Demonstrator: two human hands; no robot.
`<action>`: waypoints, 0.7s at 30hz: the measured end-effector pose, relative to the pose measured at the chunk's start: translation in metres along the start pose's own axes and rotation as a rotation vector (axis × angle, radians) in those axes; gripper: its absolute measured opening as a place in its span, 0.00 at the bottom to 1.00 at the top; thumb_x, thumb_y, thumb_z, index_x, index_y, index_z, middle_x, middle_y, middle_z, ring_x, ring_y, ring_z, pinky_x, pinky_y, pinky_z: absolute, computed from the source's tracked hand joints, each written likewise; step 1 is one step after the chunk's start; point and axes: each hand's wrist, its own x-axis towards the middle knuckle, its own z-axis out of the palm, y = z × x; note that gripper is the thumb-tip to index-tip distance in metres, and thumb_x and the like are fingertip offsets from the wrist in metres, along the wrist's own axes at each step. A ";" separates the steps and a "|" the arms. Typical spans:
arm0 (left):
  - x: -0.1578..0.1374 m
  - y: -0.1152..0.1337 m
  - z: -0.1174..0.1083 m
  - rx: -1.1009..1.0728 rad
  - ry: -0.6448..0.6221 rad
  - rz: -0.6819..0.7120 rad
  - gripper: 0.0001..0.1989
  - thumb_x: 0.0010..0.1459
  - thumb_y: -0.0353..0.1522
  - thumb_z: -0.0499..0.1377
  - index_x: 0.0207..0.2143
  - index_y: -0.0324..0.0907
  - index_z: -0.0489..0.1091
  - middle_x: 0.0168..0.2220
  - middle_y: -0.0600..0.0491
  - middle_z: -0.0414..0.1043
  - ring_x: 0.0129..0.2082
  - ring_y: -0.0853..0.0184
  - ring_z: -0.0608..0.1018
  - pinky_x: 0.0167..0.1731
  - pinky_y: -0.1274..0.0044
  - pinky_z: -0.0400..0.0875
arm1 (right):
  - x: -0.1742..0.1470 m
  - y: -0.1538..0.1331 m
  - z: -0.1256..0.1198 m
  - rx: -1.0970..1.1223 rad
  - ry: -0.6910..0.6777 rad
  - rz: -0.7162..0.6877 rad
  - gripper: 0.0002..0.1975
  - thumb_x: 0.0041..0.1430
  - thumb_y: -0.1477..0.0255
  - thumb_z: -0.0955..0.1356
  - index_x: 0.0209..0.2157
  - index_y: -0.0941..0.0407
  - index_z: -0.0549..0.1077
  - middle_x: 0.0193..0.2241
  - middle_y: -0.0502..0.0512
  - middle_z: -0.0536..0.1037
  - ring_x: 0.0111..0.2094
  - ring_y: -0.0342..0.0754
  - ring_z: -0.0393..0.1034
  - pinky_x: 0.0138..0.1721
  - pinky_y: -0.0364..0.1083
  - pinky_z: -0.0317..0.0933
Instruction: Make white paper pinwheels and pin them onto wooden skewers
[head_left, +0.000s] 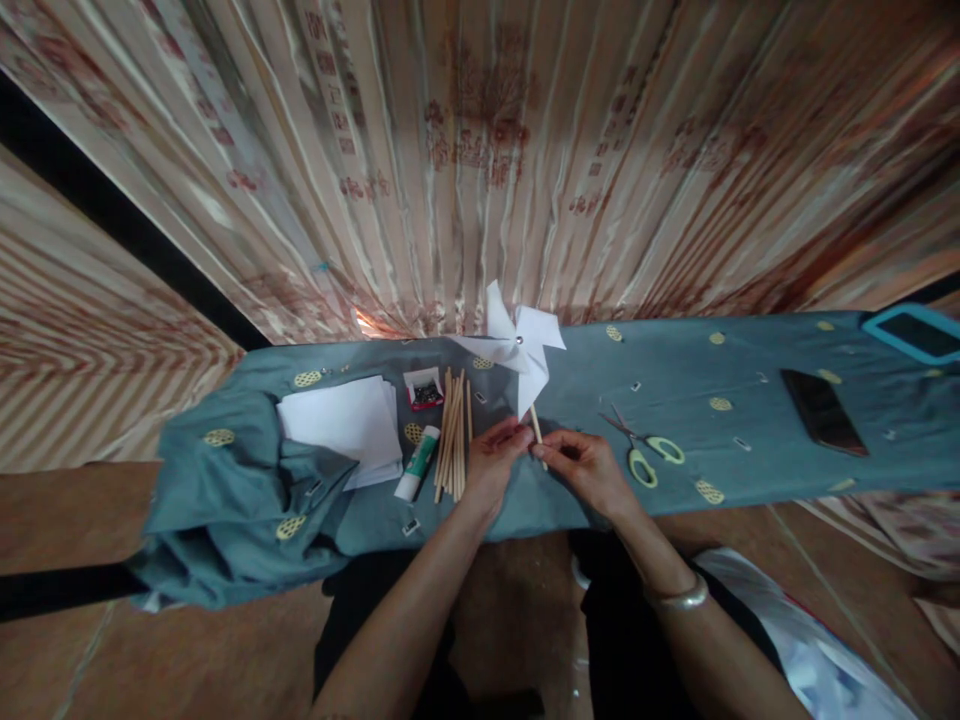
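A white paper pinwheel (pixel 531 350) with a small metal pin at its centre stands on a thin wooden stick (pixel 535 425). My right hand (pixel 589 468) pinches the lower part of that stick between thumb and fingers. From the other side, my left hand (pixel 495 455) closes its fingertips on the stick just under the paper blades. Left of my left hand lie several loose wooden sticks (pixel 451 435) in a bundle. A green and white glue stick (pixel 418 463) lies beside them. Green-handled scissors (pixel 645 448) rest, blades apart, to the right of my right hand.
A stack of white paper squares (pixel 341 430) lies at the left, near a small red box of dark pins (pixel 424 388). A dark phone (pixel 823 410) and a blue-framed object (pixel 919 333) are far right. The bench has a green cloth (pixel 675 370); curtains (pixel 480 150) hang behind.
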 end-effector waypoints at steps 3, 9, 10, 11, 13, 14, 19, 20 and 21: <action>0.000 -0.006 -0.002 0.123 -0.041 0.030 0.19 0.39 0.36 0.73 0.37 0.41 0.81 0.32 0.51 0.80 0.32 0.68 0.78 0.40 0.74 0.72 | 0.015 0.001 -0.026 -0.026 0.100 0.006 0.20 0.44 0.52 0.74 0.25 0.55 0.78 0.20 0.50 0.75 0.23 0.44 0.65 0.26 0.44 0.58; 0.000 -0.020 -0.003 0.339 -0.118 0.059 0.11 0.44 0.31 0.68 0.34 0.43 0.81 0.30 0.53 0.79 0.31 0.68 0.78 0.35 0.77 0.72 | 0.072 0.004 -0.124 -0.452 0.460 0.049 0.16 0.47 0.57 0.73 0.24 0.57 0.79 0.21 0.53 0.77 0.24 0.46 0.67 0.28 0.45 0.56; -0.001 -0.021 -0.003 0.356 -0.129 0.067 0.11 0.44 0.30 0.67 0.34 0.43 0.81 0.30 0.53 0.79 0.31 0.68 0.78 0.35 0.77 0.72 | 0.079 0.005 -0.141 -0.570 0.485 0.098 0.14 0.49 0.60 0.73 0.24 0.57 0.79 0.21 0.54 0.78 0.24 0.47 0.68 0.28 0.45 0.56; -0.002 -0.021 -0.003 0.368 -0.138 0.074 0.11 0.45 0.29 0.67 0.34 0.43 0.81 0.30 0.52 0.79 0.31 0.68 0.78 0.34 0.77 0.72 | 0.085 0.005 -0.157 -0.686 0.485 0.166 0.11 0.51 0.62 0.73 0.25 0.57 0.79 0.22 0.54 0.78 0.25 0.46 0.68 0.29 0.45 0.56; -0.004 -0.022 -0.004 0.381 -0.143 0.086 0.10 0.46 0.29 0.66 0.35 0.43 0.81 0.30 0.52 0.79 0.32 0.68 0.78 0.35 0.78 0.72 | 0.092 0.007 -0.187 -0.840 0.454 0.269 0.10 0.53 0.64 0.72 0.26 0.57 0.80 0.24 0.55 0.78 0.25 0.45 0.67 0.30 0.46 0.55; -0.004 -0.022 -0.004 0.387 -0.142 0.089 0.11 0.46 0.28 0.66 0.35 0.43 0.81 0.31 0.52 0.79 0.32 0.67 0.78 0.35 0.78 0.72 | 0.093 0.007 -0.200 -0.867 0.457 0.298 0.10 0.53 0.65 0.72 0.25 0.57 0.80 0.23 0.56 0.77 0.23 0.44 0.66 0.30 0.47 0.54; -0.006 -0.023 -0.005 0.454 -0.148 0.098 0.11 0.47 0.28 0.65 0.36 0.44 0.81 0.32 0.52 0.79 0.32 0.67 0.78 0.36 0.78 0.73 | 0.093 0.023 -0.257 -1.020 0.494 0.420 0.14 0.49 0.70 0.75 0.15 0.58 0.74 0.18 0.60 0.71 0.20 0.45 0.59 0.29 0.52 0.51; -0.006 -0.023 -0.005 0.465 -0.154 0.102 0.11 0.47 0.28 0.65 0.36 0.44 0.81 0.32 0.52 0.78 0.32 0.67 0.78 0.36 0.77 0.73 | 0.093 0.029 -0.267 -1.055 0.501 0.427 0.15 0.47 0.72 0.76 0.13 0.58 0.73 0.17 0.61 0.70 0.20 0.46 0.60 0.28 0.52 0.50; -0.006 -0.024 -0.005 0.474 -0.161 0.108 0.11 0.48 0.28 0.65 0.36 0.44 0.81 0.32 0.52 0.78 0.32 0.67 0.78 0.36 0.77 0.73 | 0.094 0.037 -0.278 -1.088 0.503 0.421 0.16 0.46 0.72 0.77 0.11 0.57 0.72 0.16 0.61 0.69 0.21 0.48 0.62 0.28 0.52 0.50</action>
